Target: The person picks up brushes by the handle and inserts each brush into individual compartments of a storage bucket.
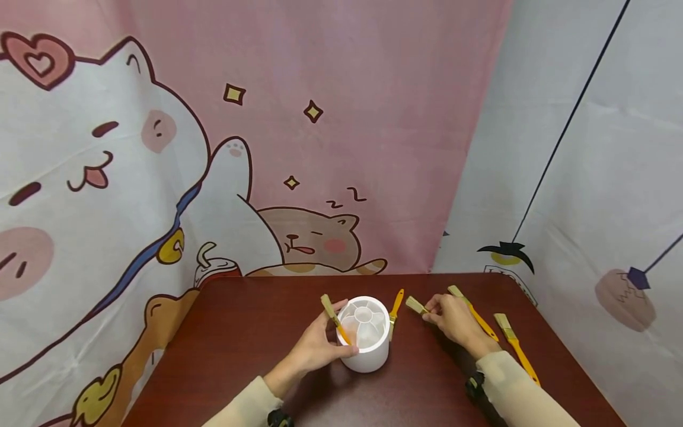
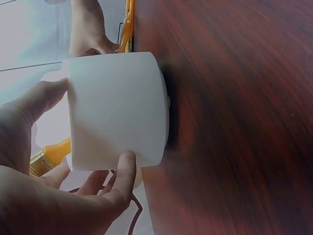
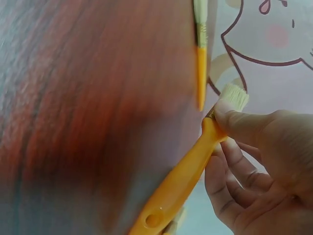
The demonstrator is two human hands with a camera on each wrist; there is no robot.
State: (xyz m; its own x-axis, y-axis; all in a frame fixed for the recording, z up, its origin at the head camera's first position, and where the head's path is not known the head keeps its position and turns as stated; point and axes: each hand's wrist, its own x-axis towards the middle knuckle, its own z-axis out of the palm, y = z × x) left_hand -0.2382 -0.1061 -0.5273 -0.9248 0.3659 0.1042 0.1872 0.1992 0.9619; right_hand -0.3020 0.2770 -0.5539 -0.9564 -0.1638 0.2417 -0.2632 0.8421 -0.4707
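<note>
A white round holder (image 1: 373, 357) with several inner compartments stands on the table. My left hand (image 1: 315, 346) grips it around its left side, the thumb at the near rim. One paintbrush (image 1: 336, 320) with an orange handle leans in a left compartment, bristles up. In the left wrist view the holder's smooth wall (image 2: 117, 112) lies between thumb and fingers. To the right, my right hand (image 1: 453, 317) pinches another paintbrush (image 3: 181, 178) near its metal band. Its pale bristles point away to the left in the head view; the right wrist view shows its orange handle.
Behind the holder's right side lies a paintbrush (image 1: 396, 305). Two more paintbrushes, one (image 1: 482, 323) beyond my right hand and one (image 1: 517, 350) farther right, lie on the dark red-brown table (image 1: 240, 332). A cartoon-printed cloth (image 1: 373, 118) hangs behind the table.
</note>
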